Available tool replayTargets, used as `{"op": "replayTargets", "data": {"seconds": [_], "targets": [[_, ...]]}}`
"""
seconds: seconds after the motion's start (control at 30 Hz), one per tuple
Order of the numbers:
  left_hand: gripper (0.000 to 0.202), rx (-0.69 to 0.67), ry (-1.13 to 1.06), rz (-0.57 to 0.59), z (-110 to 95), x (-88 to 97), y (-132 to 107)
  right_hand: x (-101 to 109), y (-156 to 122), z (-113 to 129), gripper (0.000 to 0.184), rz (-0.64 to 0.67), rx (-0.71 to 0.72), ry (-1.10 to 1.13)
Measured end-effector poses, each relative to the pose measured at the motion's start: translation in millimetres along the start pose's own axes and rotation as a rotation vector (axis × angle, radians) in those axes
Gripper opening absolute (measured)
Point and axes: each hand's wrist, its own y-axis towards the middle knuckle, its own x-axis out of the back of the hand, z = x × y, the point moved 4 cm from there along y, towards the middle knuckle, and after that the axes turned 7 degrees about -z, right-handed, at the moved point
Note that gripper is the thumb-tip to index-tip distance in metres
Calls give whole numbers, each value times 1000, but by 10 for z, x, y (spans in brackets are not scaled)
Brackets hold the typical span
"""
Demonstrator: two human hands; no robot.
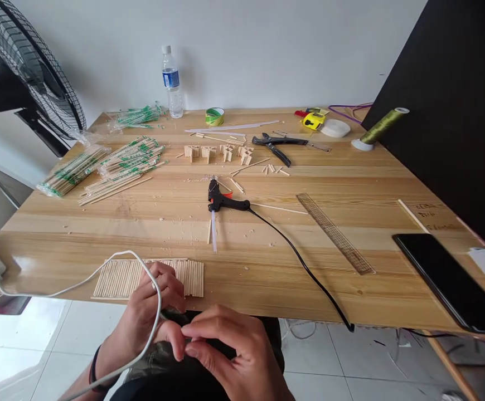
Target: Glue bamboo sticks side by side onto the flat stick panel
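My two hands meet low in front of me, just off the near edge of the wooden table [267,267]. My left hand [153,314] curls its fingers inward, thumb touching my right hand [229,351], whose fingers pinch together. What they hold is too small or hidden to name. A white cable [100,273] loops over my left hand. A flat mat of glued wooden sticks [121,278] lies on the table edge right behind my left hand. A black glue gun [226,200] rests mid-table, its black cord [305,267] running off the front edge.
Bundles of wooden sticks [121,164] lie at left, small stick pieces [217,151] and black pliers [278,146] further back. A clear ruler [334,233], dark phone [451,281], thread spool [380,127], tape rolls, water bottle [171,82] and a fan [29,72] are around.
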Motion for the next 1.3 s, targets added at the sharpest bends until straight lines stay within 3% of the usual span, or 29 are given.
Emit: {"op": "replayTargets", "data": {"seconds": [0.17, 0.27, 0.43, 0.6, 0.8, 1.1, 1.2, 1.3], "targets": [[44, 70, -112, 57, -59, 33, -1, 14, 9, 83, 18, -39, 194, -82], [39, 228, -288, 111, -112, 57, -36, -10, 64, 158, 14, 14, 258, -111], [56, 515, -488, 185, -140, 45, -186, -48, 134, 293, 12, 132, 311, -233], [60, 601, -560, 181, -80, 14, -311, -119, 146, 308, 20, 126, 360, -297], [55, 621, -600, 183, -51, -12, -320, -195, 136, 202, 29, 66, 118, -33], [53, 537, -734, 140, -12, -113, -317, -258, -93, -57, 9, 16, -301, 247], [57, 549, -761, 106, -11, -140, -350, -276, -152, -113, 4, 34, -341, 264], [61, 552, -724, 110, -17, -134, -354, -223, -149, -82, 6, 74, -273, 180]]}}
